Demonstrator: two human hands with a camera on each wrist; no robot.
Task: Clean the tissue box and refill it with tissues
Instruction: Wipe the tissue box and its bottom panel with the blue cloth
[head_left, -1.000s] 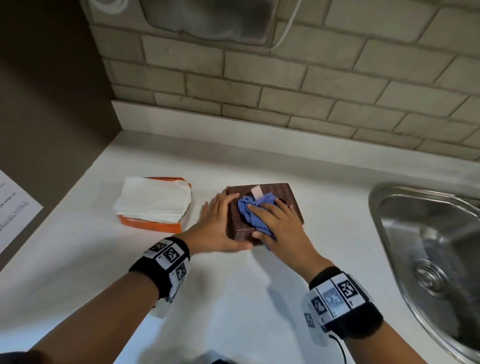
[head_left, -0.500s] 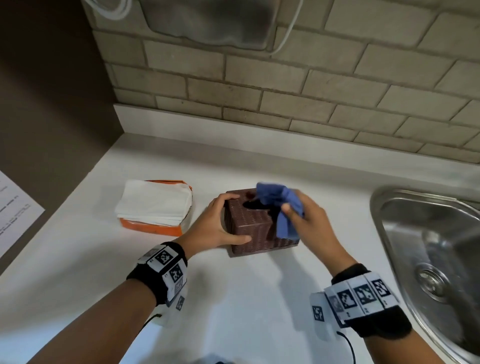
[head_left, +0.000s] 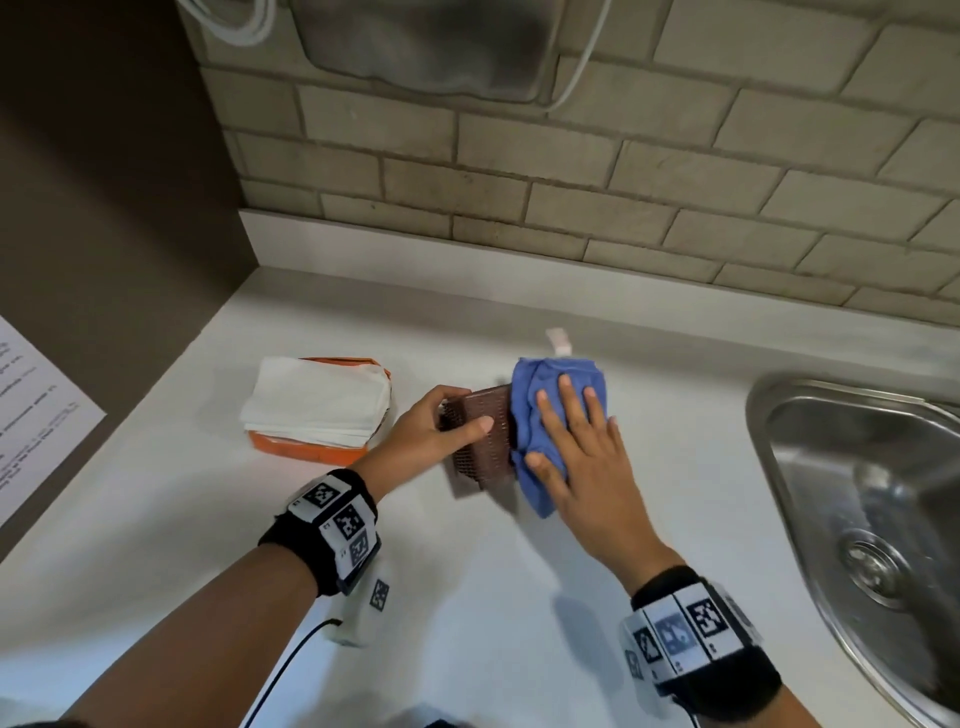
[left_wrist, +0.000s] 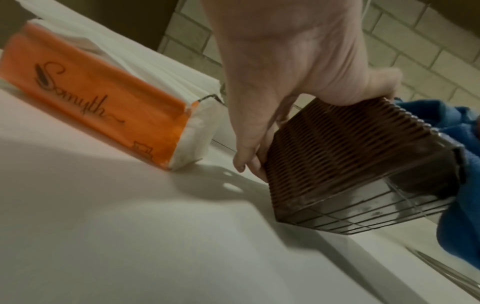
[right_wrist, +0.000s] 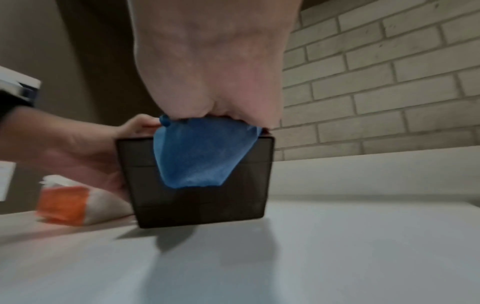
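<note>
A brown woven tissue box (head_left: 483, 441) stands on the white counter (head_left: 467, 597), tipped so a woven side faces up. My left hand (head_left: 431, 431) grips its left end, thumb on the near face and fingers round the far side. In the left wrist view the left hand (left_wrist: 285, 72) holds the tissue box (left_wrist: 337, 154) by its edge. A blue cloth (head_left: 550, 410) covers the box's right part. My right hand (head_left: 576, 452) lies flat on it with straight, spread fingers. The right wrist view has the blue cloth (right_wrist: 200, 156) hanging over the tissue box (right_wrist: 202, 201).
An orange pack of white tissues (head_left: 317, 410) lies left of the box, also in view as the tissue pack (left_wrist: 103, 96). A small white scrap (head_left: 558, 340) lies behind the cloth. A steel sink (head_left: 857, 493) is at the right. The brick wall (head_left: 571, 182) is behind.
The box has been turned and tipped by my left hand. My right hand went from pinching the cloth at the box's top to pressing it flat on the right part.
</note>
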